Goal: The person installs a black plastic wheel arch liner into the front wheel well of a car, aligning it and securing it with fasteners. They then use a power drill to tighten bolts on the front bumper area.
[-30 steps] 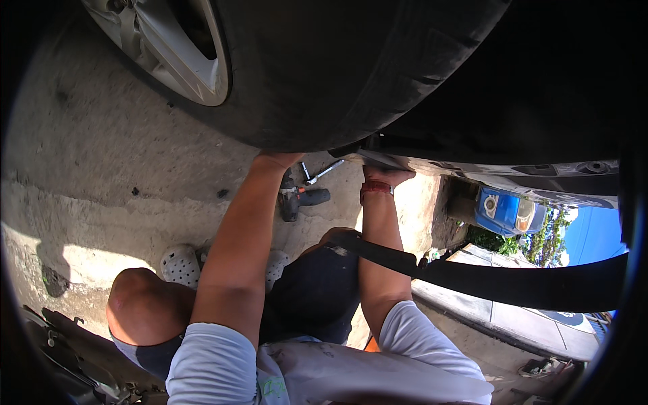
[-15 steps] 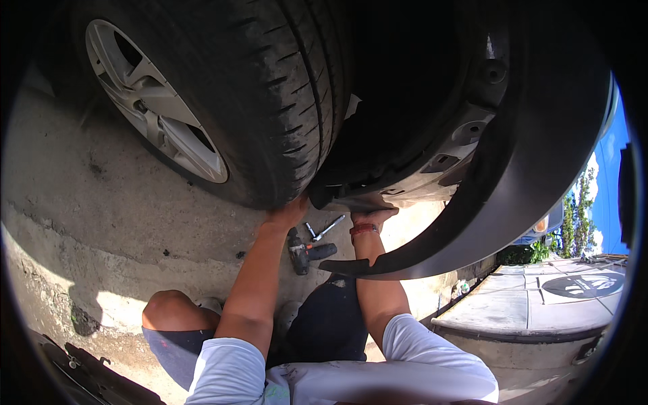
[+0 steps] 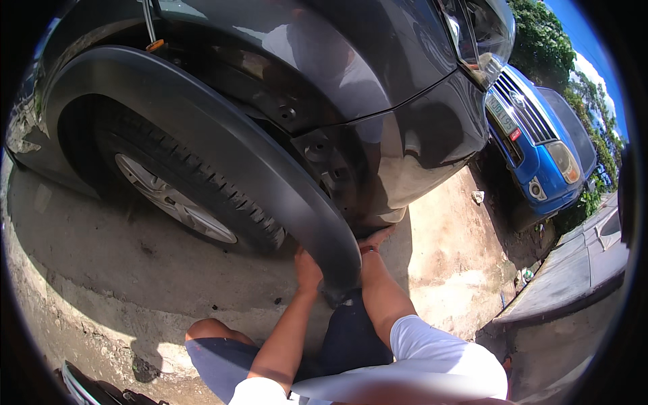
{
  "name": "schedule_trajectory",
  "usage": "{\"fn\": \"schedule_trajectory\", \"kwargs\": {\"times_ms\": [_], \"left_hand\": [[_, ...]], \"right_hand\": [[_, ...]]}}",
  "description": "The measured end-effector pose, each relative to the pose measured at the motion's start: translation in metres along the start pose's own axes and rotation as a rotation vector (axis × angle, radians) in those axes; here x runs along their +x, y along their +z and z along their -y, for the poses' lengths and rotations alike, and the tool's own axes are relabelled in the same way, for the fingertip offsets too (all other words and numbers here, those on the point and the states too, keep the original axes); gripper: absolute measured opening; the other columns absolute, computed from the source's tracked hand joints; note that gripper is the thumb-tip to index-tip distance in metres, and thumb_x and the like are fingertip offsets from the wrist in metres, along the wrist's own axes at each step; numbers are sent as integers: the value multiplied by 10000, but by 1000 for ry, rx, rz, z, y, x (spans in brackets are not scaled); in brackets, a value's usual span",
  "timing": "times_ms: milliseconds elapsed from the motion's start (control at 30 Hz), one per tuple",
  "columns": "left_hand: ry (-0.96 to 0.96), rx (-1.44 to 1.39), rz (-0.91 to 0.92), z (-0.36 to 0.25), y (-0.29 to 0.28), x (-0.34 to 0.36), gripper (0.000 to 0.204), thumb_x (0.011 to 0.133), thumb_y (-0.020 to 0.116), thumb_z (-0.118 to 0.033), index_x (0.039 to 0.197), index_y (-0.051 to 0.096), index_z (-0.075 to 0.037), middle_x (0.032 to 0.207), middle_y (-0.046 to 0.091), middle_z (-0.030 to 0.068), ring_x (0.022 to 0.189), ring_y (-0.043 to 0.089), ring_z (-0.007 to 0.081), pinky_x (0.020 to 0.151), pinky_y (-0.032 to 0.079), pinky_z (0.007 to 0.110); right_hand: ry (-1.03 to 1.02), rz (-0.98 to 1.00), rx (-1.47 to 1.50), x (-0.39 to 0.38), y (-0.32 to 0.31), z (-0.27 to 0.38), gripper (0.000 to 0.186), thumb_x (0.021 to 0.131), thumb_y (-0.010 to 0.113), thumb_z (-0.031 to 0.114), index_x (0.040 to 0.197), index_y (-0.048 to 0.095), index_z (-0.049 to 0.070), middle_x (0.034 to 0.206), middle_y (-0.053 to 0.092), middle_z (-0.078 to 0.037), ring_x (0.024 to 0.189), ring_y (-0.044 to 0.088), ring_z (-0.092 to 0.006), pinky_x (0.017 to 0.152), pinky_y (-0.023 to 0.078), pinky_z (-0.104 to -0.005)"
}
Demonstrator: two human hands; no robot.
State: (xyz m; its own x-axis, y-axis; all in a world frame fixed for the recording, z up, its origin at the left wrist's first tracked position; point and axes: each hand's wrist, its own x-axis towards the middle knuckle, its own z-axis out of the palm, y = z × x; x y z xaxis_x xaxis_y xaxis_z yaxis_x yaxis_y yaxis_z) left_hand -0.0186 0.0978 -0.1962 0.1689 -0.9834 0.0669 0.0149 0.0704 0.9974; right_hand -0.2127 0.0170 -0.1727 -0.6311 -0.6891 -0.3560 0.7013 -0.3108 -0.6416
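We are seeing a black fender flare [image 3: 283,185] arching from the upper left down to the lower middle of the frame, its lower end now hanging between the two forearms, whereas half a second ago it was sweeping across the right side and crossing the right forearm. The left hand [image 3: 308,271] is staying low, just left of that end; its fingers are partly hiding behind the flare, so we cannot tell whether they are clamping on it. The right hand [image 3: 376,239], with a reddish band [image 3: 369,249] around the wrist, is still reaching beside the lower edge of the dark bumper [image 3: 395,175], and we cannot tell whether it is gripping anything. The tyre [image 3: 250,216], which was filling much of the upper left, is now showing smaller, left of centre, behind the flare. More of the car body is coming into view across the top, a metal tool with an orange end [image 3: 155,45] is showing at upper left, and the blue vehicle [image 3: 540,158] is standing more fully in sight at upper right.
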Motion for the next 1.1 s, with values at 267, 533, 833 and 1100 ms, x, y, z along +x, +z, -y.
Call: {"fn": "schedule_trajectory", "kwargs": {"times_ms": [267,533,833,1100], "left_hand": [[-60,386,-28,8,3,21,630,1092,564,-518,1316,645,65,1254,679,238,1236,605,405,1120,405,454],[-36,244,0,-21,1,17,490,1080,599,-421,1270,727,12,1241,677,275,1212,631,405,1086,447,441],[143,562,8,-59,-1,17,530,1089,542,-495,1295,733,-46,1236,714,293,1193,660,448,1067,479,488],[-297,394,164,-38,0,20,694,1098,493,-535,1455,550,57,1428,597,317,1306,600,405,1152,419,437]], "right_hand": [[34,-64,8,16,-14,-6,1097,929,360,894,1714,220,140,1761,236,-113,1592,266,-321,1297,213,-462],[50,-97,13,3,-3,1,1114,911,378,906,1712,225,148,1760,243,-101,1591,268,-326,1290,226,-464],[24,-160,-30,0,1,1,1064,936,397,872,1692,278,133,1738,290,-116,1554,328,-324,1273,270,-433],[28,-143,-31,-15,12,12,1037,954,383,853,1686,297,124,1739,294,-105,1556,328,-319,1276,262,-428]]}}
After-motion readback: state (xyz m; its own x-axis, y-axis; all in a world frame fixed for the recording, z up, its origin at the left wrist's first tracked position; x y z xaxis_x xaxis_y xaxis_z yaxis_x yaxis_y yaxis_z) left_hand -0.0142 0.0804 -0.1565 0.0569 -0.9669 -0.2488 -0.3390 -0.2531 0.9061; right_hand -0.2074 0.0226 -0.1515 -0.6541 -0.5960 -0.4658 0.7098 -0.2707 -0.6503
